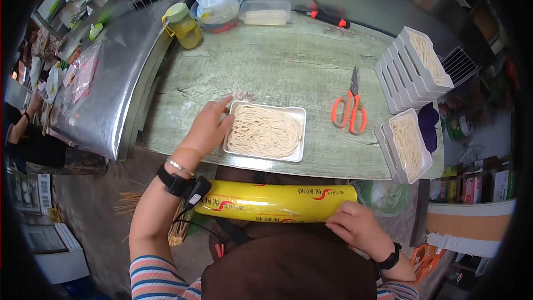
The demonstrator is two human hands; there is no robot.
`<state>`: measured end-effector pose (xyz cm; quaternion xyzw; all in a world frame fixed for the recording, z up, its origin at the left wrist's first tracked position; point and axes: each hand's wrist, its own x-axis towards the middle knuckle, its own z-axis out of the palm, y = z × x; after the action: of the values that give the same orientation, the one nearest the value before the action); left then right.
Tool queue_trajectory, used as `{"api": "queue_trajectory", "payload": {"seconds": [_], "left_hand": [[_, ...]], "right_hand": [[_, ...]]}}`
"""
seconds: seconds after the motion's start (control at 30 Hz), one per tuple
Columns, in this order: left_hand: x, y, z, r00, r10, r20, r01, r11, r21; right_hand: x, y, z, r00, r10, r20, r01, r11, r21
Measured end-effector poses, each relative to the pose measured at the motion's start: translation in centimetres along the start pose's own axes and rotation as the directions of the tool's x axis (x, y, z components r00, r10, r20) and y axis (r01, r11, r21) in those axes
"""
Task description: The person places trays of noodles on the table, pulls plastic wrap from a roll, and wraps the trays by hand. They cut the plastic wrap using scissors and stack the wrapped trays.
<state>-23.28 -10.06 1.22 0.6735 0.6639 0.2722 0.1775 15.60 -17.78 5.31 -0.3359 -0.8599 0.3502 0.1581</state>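
A white tray of pale noodles [265,131] lies on the table near its front edge. My left hand [206,128] is at the tray's left side, fingers stretched out and apart, the tips by its rim. Across my lap, below the table edge, rests a yellow roll of cling film [272,202] with red and black print. My right hand [355,225] is at the roll's lower right end, fingers curled and pressed together on the film; the exact pinch point is hard to make out. Orange-handled scissors [350,105] lie to the right of the tray, blades pointing away.
Stacked white noodle trays [411,72] stand at the table's right, with a smaller stack [408,147] in front and a dark purple cloth [428,128] beside it. A green-lidded bottle [185,26] and a clear container [265,13] stand at the back. Another person [39,133] is far left.
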Motion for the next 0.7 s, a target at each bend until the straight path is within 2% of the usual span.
{"api": "queue_trajectory", "payload": {"seconds": [0.13, 0.2, 0.23, 0.27, 0.33, 0.37, 0.4, 0.47, 0.6, 0.67, 0.7], "left_hand": [[-0.3, 0.9, 1.3, 0.992, -0.087, 0.094, 0.095, 0.992, -0.081], [-1.6, 1.9, 2.1, 0.982, -0.147, 0.119, 0.174, 0.950, -0.261], [-2.2, 2.4, 2.2, 0.997, -0.077, 0.025, 0.081, 0.980, -0.183], [-3.2, 3.9, 1.5, 0.995, -0.094, 0.037, 0.100, 0.977, -0.188], [-4.9, 7.9, -0.7, 0.996, 0.088, -0.035, -0.085, 0.993, 0.076], [-5.9, 8.9, -1.0, 0.958, 0.253, 0.135, -0.258, 0.966, 0.021], [-7.0, 9.5, -1.0, 0.866, 0.412, 0.283, -0.413, 0.909, -0.059], [-9.2, 10.2, 1.9, 0.826, 0.497, 0.265, -0.458, 0.867, -0.199], [-9.9, 11.5, 4.5, 0.788, 0.540, 0.295, -0.513, 0.841, -0.170], [-9.8, 12.0, 5.4, 0.720, 0.642, 0.265, -0.599, 0.767, -0.229], [-9.8, 12.0, 5.5, 0.724, 0.631, 0.278, -0.604, 0.775, -0.186]], "right_hand": [[-0.2, 0.5, 0.2, 1.000, -0.020, -0.002, 0.020, 1.000, 0.019], [0.1, 0.9, 0.0, 0.997, -0.068, 0.023, 0.068, 0.998, -0.008], [0.2, 1.1, 0.0, 0.998, -0.061, 0.034, 0.061, 0.998, -0.001], [0.2, 1.1, 0.0, 0.997, -0.072, 0.017, 0.072, 0.997, -0.013], [0.2, 1.3, 0.1, 0.997, -0.076, 0.000, 0.076, 0.997, -0.018], [0.1, 1.3, 0.1, 0.997, -0.072, -0.012, 0.072, 0.997, 0.002], [0.0, 1.3, 0.1, 0.997, -0.075, -0.024, 0.076, 0.997, 0.019], [0.0, 1.4, 0.0, 0.995, -0.099, -0.028, 0.099, 0.995, 0.011], [-0.3, 1.4, 0.0, 0.995, -0.094, -0.035, 0.095, 0.995, 0.033], [-0.6, 0.9, -0.3, 0.996, -0.081, -0.023, 0.082, 0.996, 0.034], [-0.5, 0.7, -0.4, 0.997, -0.070, -0.014, 0.071, 0.997, 0.037]]}}
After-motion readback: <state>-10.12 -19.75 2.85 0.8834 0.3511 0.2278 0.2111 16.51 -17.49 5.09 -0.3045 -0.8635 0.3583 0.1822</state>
